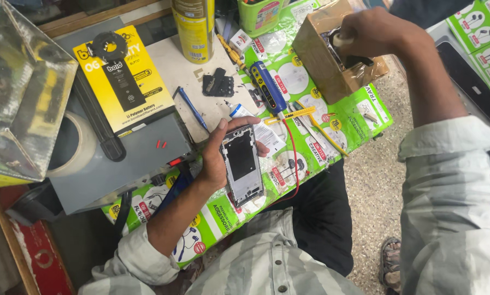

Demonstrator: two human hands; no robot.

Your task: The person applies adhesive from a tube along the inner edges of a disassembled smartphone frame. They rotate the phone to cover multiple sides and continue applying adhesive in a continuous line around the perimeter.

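Left hand clamps phone frame by long edges, thumb on one side, fingertips curled over top edge; frame tilted, open back facing up, above green printed mat at bench edge. Right hand reaches well apart into cardboard box, fingers closed around small pale roll with dark item beneath; exact item unclear. Blue screwdriver-like tool and yellow tweezers lie between hands. Grey machine just beside left hand, yellow battery package on top. Yellow spray can behind.
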